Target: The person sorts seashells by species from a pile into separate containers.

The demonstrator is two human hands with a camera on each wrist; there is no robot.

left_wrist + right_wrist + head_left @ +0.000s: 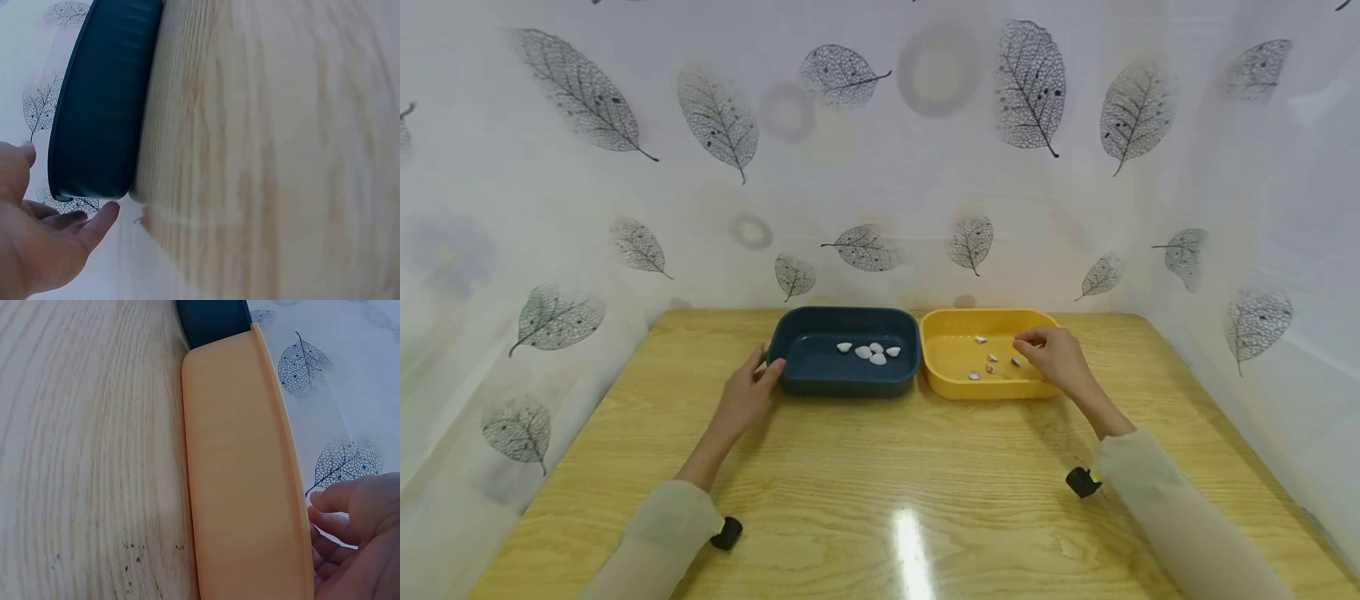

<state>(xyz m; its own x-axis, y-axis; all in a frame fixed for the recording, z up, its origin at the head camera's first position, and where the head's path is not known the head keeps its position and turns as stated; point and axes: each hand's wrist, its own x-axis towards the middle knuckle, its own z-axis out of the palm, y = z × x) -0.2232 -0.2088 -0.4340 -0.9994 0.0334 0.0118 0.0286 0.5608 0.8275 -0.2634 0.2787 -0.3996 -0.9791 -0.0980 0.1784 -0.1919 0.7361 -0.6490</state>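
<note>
My left hand (749, 390) is at the left end of a dark blue tray (842, 388), its thumb and fingers spread around the corner with the fingertips right at the wall. Several white shells (877, 359) lie inside this tray, right of its middle. Over the right side of a yellow tray (955, 388) is my right hand (1056, 360), fingers bent and fingertips close together. Several small shells with darker markings (973, 376) are scattered in the yellow tray, one just below those fingertips. In the right wrist view the tray wall hides part of the fingers; I cannot tell whether they pinch a shell.
Both trays stand side by side near the back of a wooden table (820, 467). Behind them hangs a pale cloth (925, 183) with a leaf print, which also runs along both sides. A small black device (726, 533) is at the left cuff, another (1082, 482) at the right.
</note>
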